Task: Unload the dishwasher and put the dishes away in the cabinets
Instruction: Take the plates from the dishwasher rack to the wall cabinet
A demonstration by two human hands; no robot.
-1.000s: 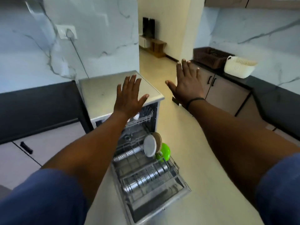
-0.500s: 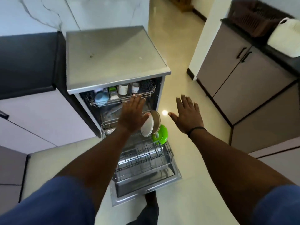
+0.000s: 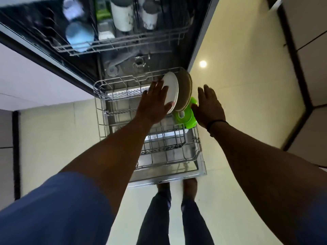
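The dishwasher stands open with its lower rack pulled out over the dropped door. Upright at the rack's right side are a white plate, a brown plate behind it and a green plastic dish. My left hand reaches with straight fingers onto the white plate's face, thumb at its lower edge. My right hand hovers flat just right of the green dish and holds nothing. The upper rack carries a blue cup, two white mugs and a green item.
Cabinet fronts with dark edges run along the right side. A pale cabinet panel lies to the left of the dishwasher. My legs and feet stand on the cream floor at the front edge of the open door.
The view has dropped and closed in on the dishwasher. Both hands have moved down to the plates; my left hand now lies against the white plate, my right hand beside the green dish.
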